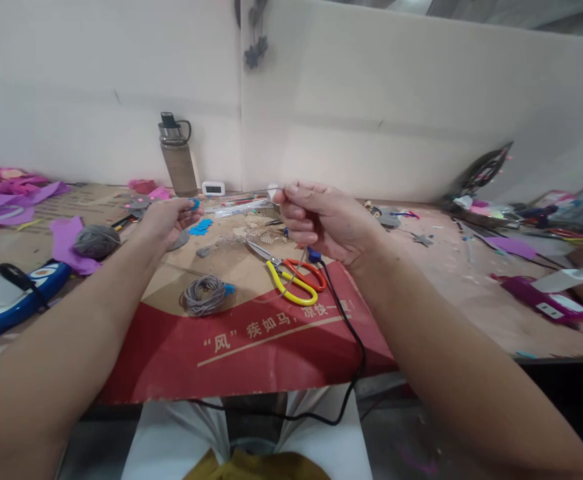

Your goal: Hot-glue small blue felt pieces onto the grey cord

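My left hand [169, 221] is raised over the cardboard, its fingertips pinched on a small blue piece [195, 204]. Across from it, my right hand [324, 220] is closed with thumb and forefinger together on a thin grey cord [244, 194], which runs level between the two hands. A loose grey end seems to hang below my right hand. Under that hand lie scissors [291, 283] with one yellow and one red handle, blades parted. A coil of grey cord [204, 295] with a blue tab rests nearer me. Blue cut pieces [201, 227] lie beyond my left fingers.
A bottle [177, 157] and a small white digital clock [214, 189] stand by the wall. Grey yarn [96, 241], purple fabric [66, 243] and a blue device [26, 303] lie left. A black cable [354, 333] crosses the front edge; a purple device [546, 300] sits right.
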Available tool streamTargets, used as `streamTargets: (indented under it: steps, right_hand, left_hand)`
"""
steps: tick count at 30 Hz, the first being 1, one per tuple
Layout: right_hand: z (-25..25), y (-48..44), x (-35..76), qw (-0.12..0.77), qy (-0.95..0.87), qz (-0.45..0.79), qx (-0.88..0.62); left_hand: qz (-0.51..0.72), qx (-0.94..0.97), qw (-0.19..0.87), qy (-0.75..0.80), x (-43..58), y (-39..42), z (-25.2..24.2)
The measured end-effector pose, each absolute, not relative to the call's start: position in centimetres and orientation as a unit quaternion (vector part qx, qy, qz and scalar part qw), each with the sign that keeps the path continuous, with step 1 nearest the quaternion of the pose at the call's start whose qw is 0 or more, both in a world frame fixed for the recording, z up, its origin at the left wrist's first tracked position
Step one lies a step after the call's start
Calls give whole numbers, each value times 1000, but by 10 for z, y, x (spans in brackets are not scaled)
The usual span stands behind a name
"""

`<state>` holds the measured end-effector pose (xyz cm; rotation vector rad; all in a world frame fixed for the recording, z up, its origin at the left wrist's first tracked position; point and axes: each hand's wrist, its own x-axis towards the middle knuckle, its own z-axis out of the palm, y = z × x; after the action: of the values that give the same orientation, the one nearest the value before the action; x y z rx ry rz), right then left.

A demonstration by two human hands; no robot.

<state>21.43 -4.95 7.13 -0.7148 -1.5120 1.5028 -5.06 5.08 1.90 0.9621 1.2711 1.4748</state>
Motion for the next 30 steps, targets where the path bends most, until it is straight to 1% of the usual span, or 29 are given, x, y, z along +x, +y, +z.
streamTargets:
  steps: [2, 3, 4, 5, 7, 8, 10, 14, 18, 21, 23, 27, 30]
  right_hand:
    - [57, -47, 212, 376, -650, 585, -305]
    - [47, -44, 212, 327, -684, 561, -333]
    - [38, -41, 212, 277, -725, 512, -369]
    - [31, -38, 213, 250, -762, 432, -414]
    - [21, -33, 214, 261, -799, 278, -466]
    - [19, -30, 214, 280, -802, 229, -476]
    - [19, -26, 211, 335, -790, 185, -479]
    - [12, -15, 198, 436, -745, 205, -462]
    - [-11, -4, 181, 514, -690, 294, -417]
    - [-24, -1, 172, 517, -677, 371, -369]
    - [-27, -2, 170, 519, -673, 382, -362]
    - [-22, -4, 173, 531, -673, 339, -388]
    - [-13, -7, 186, 522, -689, 272, -423]
  left_hand:
    - [608, 393, 464, 510, -50, 50, 19]
    - [606, 401, 464, 506, -49, 49, 18]
    - [600, 410, 465, 506, -48, 48, 17]
    - [588, 431, 468, 500, -46, 47, 15]
    - [566, 461, 476, 490, -41, 45, 12]
    - [553, 479, 482, 482, -38, 43, 11]
    - [534, 500, 497, 466, -31, 38, 10]
    - [511, 523, 520, 441, -15, 25, 10]
    - [473, 557, 531, 429, -4, 15, 7]
    - [446, 591, 516, 430, 1, 10, 6]
    - [433, 606, 508, 432, 5, 6, 7]
    - [416, 603, 515, 446, 11, 0, 10]
    - [431, 582, 520, 453, 11, 0, 9]
